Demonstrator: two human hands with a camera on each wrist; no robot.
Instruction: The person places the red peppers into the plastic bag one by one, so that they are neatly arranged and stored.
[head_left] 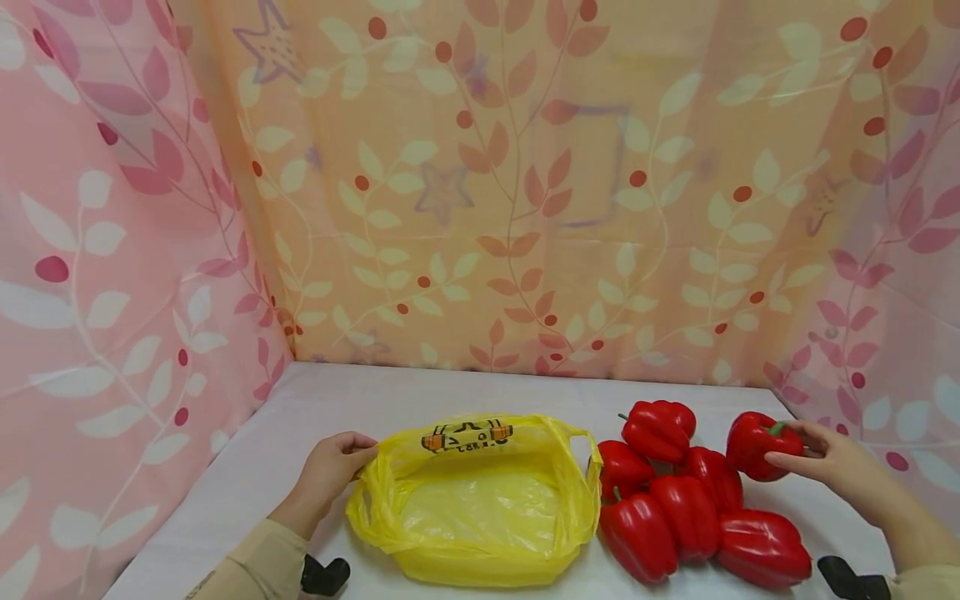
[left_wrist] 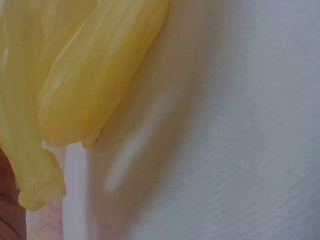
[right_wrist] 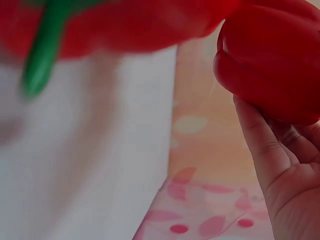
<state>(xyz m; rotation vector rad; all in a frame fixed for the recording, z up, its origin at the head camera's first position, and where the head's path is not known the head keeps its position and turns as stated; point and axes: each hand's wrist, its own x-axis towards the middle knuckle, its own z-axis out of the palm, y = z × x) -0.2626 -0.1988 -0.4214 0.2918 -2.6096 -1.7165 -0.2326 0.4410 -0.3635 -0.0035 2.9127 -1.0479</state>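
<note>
By the left hand (head_left: 330,475), the near edge of a yellow plastic bag (head_left: 487,571) is pinched between thumb and fingers. The bag is set on the white bench (head_left: 240,483) between the two hands, with its mouth spread wide and its inner bottom exposed to the head view. A printed figure (head_left: 467,437) is shown on its inside far wall, and a handle loop (head_left: 592,475) is raised on the side toward the right hand.

By the right hand (head_left: 832,458), a red pepper (head_left: 752,450) is gripped between thumb and fingers, its green stem (head_left: 776,427) turned toward that hand. Whether the bench is touched by this pepper cannot be told.

Between the bag and the right hand, six more red peppers (head_left: 684,517) are heaped close together. Beyond both hands, the bench is backed by a leaf-patterned curtain (head_left: 517,250).
</note>
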